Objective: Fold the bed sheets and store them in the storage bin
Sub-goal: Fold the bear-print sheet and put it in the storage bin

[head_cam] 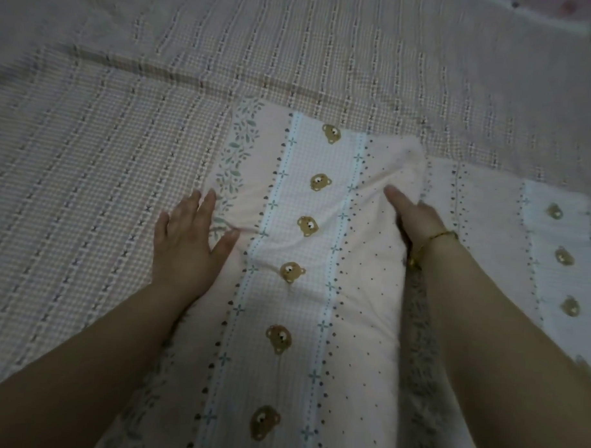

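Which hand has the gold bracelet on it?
The right hand does. A gold bracelet circles its wrist while it presses the bear sheet. The left hand, flat at the sheet's edge, has a bare wrist.

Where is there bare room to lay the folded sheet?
Free: the checked bed cover left of the left hand, and the wide stretch beyond the bear-print sheet. Crowded: right of the right hand, where more of the sheet lies spread to the frame edge.
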Action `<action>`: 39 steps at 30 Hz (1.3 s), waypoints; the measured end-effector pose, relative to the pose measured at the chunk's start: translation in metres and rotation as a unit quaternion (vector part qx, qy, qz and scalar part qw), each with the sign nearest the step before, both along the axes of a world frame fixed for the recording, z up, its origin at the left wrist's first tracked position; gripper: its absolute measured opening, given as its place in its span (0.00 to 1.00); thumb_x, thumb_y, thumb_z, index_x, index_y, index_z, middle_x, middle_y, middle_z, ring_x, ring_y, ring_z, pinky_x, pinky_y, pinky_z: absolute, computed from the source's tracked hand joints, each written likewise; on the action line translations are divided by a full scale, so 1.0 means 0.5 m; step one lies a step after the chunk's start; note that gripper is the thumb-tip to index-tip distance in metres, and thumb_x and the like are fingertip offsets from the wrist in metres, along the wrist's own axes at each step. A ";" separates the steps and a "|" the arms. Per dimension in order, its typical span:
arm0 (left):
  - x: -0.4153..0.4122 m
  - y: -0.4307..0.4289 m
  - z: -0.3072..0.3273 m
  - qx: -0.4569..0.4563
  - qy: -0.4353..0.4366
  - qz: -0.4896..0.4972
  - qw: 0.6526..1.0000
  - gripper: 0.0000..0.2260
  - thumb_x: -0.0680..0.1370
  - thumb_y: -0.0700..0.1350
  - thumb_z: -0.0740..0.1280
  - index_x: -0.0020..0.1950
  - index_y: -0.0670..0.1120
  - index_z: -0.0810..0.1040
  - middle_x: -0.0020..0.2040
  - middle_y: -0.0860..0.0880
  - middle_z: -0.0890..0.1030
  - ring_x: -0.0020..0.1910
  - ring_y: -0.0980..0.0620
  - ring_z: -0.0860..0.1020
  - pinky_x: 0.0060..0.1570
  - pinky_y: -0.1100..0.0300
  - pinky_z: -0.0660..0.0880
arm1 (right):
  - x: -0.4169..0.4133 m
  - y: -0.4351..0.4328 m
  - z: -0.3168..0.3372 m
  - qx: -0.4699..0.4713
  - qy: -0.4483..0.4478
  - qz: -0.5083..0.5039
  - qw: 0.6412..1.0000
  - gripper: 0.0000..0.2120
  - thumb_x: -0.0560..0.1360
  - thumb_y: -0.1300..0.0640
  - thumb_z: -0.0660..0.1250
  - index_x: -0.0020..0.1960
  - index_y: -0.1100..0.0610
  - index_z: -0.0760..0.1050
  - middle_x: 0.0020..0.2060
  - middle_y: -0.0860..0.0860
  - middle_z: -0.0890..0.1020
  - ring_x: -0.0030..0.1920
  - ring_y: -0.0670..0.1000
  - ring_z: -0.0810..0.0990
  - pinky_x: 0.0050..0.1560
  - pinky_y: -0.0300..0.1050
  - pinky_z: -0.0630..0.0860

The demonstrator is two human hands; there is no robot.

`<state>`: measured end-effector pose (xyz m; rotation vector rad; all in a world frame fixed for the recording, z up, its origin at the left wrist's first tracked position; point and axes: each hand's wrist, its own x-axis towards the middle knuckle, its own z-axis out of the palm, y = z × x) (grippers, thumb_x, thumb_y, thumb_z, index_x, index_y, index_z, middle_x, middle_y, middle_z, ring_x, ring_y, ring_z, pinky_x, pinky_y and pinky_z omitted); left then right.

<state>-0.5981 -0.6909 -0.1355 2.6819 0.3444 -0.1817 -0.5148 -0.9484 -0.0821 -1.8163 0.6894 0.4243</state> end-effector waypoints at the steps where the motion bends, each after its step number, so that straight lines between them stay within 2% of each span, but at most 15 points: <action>1: -0.001 0.003 0.002 -0.015 -0.004 0.008 1.000 0.36 0.71 0.61 0.49 0.76 0.46 0.52 0.76 0.44 0.56 0.75 0.47 0.53 0.71 0.55 0.43 | -0.028 0.001 -0.003 0.011 0.014 0.001 1.000 0.35 0.74 0.45 0.64 0.73 0.61 0.57 0.65 0.50 0.69 0.65 0.54 0.68 0.66 0.47 0.65; 4: -0.025 0.001 0.023 -0.081 -0.028 0.033 0.996 0.33 0.75 0.56 0.60 0.75 0.42 0.56 0.72 0.41 0.64 0.71 0.42 0.62 0.70 0.49 0.54 | -0.123 0.001 -0.007 0.039 0.063 -0.006 0.997 0.38 0.71 0.44 0.67 0.73 0.60 0.58 0.69 0.54 0.68 0.65 0.55 0.70 0.68 0.51 0.66; 7: -0.097 -0.019 0.063 -0.175 -0.032 0.074 0.981 0.31 0.76 0.45 0.66 0.75 0.44 0.55 0.73 0.44 0.64 0.70 0.44 0.64 0.68 0.53 0.60 | -0.239 0.007 0.005 0.069 0.082 0.001 0.994 0.24 0.72 0.50 0.68 0.66 0.56 0.69 0.60 0.51 0.76 0.55 0.53 0.75 0.61 0.46 0.71; 11: -0.218 -0.014 0.103 -0.222 0.036 0.125 0.966 0.27 0.77 0.45 0.64 0.74 0.45 0.59 0.69 0.43 0.69 0.64 0.42 0.71 0.58 0.55 0.67 | -0.373 0.023 0.026 -0.020 0.062 0.002 0.998 0.15 0.75 0.56 0.66 0.60 0.59 0.73 0.51 0.53 0.77 0.48 0.50 0.74 0.50 0.40 0.69; 15: -0.284 0.015 0.098 -0.219 0.091 0.138 0.962 0.16 0.78 0.46 0.63 0.61 0.38 0.74 0.55 0.40 0.78 0.50 0.45 0.75 0.45 0.60 0.65 | -0.414 0.043 0.022 -0.153 0.040 -0.046 0.986 0.16 0.75 0.56 0.65 0.60 0.59 0.66 0.59 0.57 0.75 0.51 0.54 0.73 0.49 0.42 0.69; 18: -0.306 0.044 0.083 -0.218 0.096 0.138 0.961 0.08 0.78 0.47 0.63 0.44 0.43 0.75 0.38 0.48 0.76 0.41 0.49 0.72 0.37 0.58 0.63 | -0.364 0.073 0.017 -0.295 -0.045 -0.006 0.954 0.28 0.75 0.56 0.65 0.71 0.59 0.60 0.67 0.58 0.67 0.66 0.57 0.67 0.66 0.48 0.63; 20: -0.318 0.057 0.076 -0.231 0.090 0.155 0.956 0.12 0.78 0.47 0.64 0.34 0.49 0.70 0.30 0.52 0.71 0.34 0.50 0.71 0.33 0.58 0.66 | -0.295 0.099 0.020 -0.365 -0.105 0.062 0.923 0.27 0.75 0.55 0.64 0.71 0.60 0.61 0.69 0.58 0.65 0.69 0.57 0.62 0.69 0.48 0.57; 22: -0.319 0.055 0.080 -0.249 0.077 0.176 0.949 0.10 0.78 0.46 0.64 0.37 0.49 0.70 0.30 0.55 0.70 0.31 0.57 0.69 0.32 0.61 0.64 | -0.209 0.133 0.017 -0.365 -0.138 0.138 0.910 0.26 0.76 0.53 0.62 0.71 0.59 0.61 0.70 0.57 0.63 0.70 0.56 0.60 0.70 0.46 0.54; 24: -0.292 0.057 0.078 -0.280 0.030 0.204 0.938 0.03 0.77 0.45 0.65 0.46 0.50 0.71 0.32 0.58 0.72 0.32 0.61 0.69 0.31 0.66 0.65 | -0.116 0.182 0.003 -0.364 -0.144 0.227 0.892 0.26 0.77 0.51 0.60 0.72 0.57 0.60 0.72 0.55 0.60 0.72 0.54 0.57 0.72 0.45 0.52; 27: -0.204 0.058 0.066 -0.340 -0.042 0.202 0.918 0.08 0.76 0.44 0.66 0.53 0.50 0.71 0.35 0.59 0.72 0.33 0.61 0.71 0.36 0.71 0.67 | 0.009 0.259 -0.003 -0.371 -0.162 0.326 0.854 0.27 0.78 0.49 0.60 0.74 0.55 0.58 0.74 0.53 0.59 0.73 0.54 0.57 0.72 0.46 0.53; 30: -0.111 0.061 0.050 -0.384 0.026 0.170 0.907 0.06 0.76 0.49 0.66 0.44 0.50 0.71 0.34 0.56 0.70 0.35 0.56 0.70 0.39 0.63 0.67 | 0.101 0.311 0.000 -0.362 -0.189 0.361 0.838 0.28 0.77 0.48 0.60 0.74 0.55 0.57 0.73 0.53 0.61 0.72 0.54 0.60 0.71 0.48 0.56; 33: -0.077 0.076 0.026 -0.379 0.092 0.109 0.914 0.11 0.76 0.53 0.64 0.36 0.49 0.74 0.33 0.54 0.75 0.35 0.57 0.74 0.34 0.65 0.67 | 0.161 0.344 -0.022 -0.339 -0.169 0.373 0.847 0.32 0.76 0.42 0.60 0.75 0.54 0.55 0.72 0.53 0.63 0.71 0.55 0.62 0.71 0.50 0.59; 35: -0.081 0.086 0.023 -0.375 0.095 0.075 0.919 0.12 0.77 0.52 0.63 0.36 0.49 0.76 0.32 0.56 0.78 0.33 0.65 0.75 0.31 0.73 0.68 | 0.185 0.362 -0.043 -0.316 -0.145 0.378 0.858 0.30 0.75 0.40 0.60 0.72 0.54 0.61 0.69 0.54 0.67 0.69 0.56 0.66 0.69 0.51 0.63; 37: -0.082 0.092 0.018 -0.373 0.082 0.068 0.922 0.16 0.77 0.48 0.64 0.29 0.50 0.71 0.24 0.59 0.76 0.28 0.70 0.73 0.29 0.74 0.67 | 0.208 0.379 -0.055 -0.308 -0.157 0.381 0.858 0.17 0.76 0.43 0.61 0.56 0.55 0.73 0.54 0.57 0.77 0.57 0.55 0.73 0.57 0.46 0.69; 39: -0.079 0.100 0.005 -0.381 0.071 0.103 0.916 0.20 0.77 0.46 0.65 0.25 0.49 0.66 0.20 0.62 0.72 0.24 0.67 0.71 0.28 0.73 0.65 | 0.233 0.389 -0.050 -0.327 -0.206 0.358 0.850 0.12 0.78 0.49 0.58 0.42 0.57 0.69 0.39 0.56 0.73 0.44 0.51 0.71 0.42 0.41 0.64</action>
